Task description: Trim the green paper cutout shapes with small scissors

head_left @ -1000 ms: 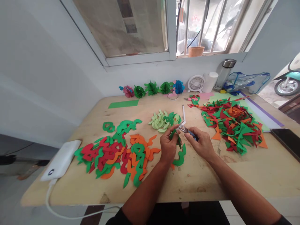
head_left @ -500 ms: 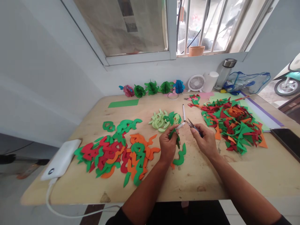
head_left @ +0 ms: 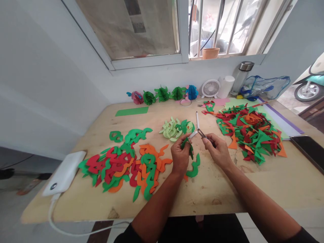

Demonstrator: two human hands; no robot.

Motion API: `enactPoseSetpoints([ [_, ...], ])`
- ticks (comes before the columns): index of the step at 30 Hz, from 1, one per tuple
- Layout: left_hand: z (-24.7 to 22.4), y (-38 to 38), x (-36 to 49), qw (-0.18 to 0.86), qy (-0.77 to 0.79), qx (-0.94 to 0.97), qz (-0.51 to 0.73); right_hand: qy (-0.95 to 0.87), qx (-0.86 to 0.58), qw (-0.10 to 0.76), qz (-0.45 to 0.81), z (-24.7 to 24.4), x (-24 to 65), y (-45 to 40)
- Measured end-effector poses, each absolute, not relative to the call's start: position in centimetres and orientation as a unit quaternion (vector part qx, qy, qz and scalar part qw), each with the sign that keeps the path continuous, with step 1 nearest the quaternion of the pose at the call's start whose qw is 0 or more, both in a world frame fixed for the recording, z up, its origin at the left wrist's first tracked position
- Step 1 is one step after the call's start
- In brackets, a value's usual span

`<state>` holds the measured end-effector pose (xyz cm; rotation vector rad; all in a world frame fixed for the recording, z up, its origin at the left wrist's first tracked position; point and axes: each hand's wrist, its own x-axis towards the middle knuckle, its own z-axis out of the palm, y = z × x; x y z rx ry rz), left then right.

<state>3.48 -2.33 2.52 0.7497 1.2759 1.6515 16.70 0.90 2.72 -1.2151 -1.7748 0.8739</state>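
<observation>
My left hand [head_left: 180, 153] is closed around a dark green paper piece [head_left: 186, 144]. A narrow white piece [head_left: 193, 134] juts from its fingertips; I cannot make out what it is. Opposite, my right hand [head_left: 219, 150] grips small scissors [head_left: 201, 133], whose blades point left and reach the white piece's end. The scissors' handles are mostly hidden by the fingers. Just beyond the blades lies a white pen [head_left: 197, 119]. A wavy green paper cutout [head_left: 194, 168] rests on the table below the hands, and pale green cutouts [head_left: 172, 129] are heaped behind the left hand.
Red, green and orange cutouts [head_left: 111, 167] spread over the table's left. Paper scraps [head_left: 253, 131] pile up at right, near a phone [head_left: 308, 150]. A power bank [head_left: 64, 172] sits at the left edge. Honeycomb paper figures [head_left: 162, 93], a small fan [head_left: 211, 88] and a bottle [head_left: 241, 79] line the wall.
The scissors have moved slightly left, and their blades now meet the white piece's end. My left hand keeps its hold on the green paper. The whole view has shifted a little.
</observation>
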Motion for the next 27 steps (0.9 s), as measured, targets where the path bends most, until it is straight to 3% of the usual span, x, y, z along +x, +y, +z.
enactPoseSetpoints([
  [27, 1.4, -2.2, 3.7, 0.458, 0.5, 0.325, 0.659, -0.741, -0.448, 0.389, 0.313, 2.7, 16.2, 0.6],
])
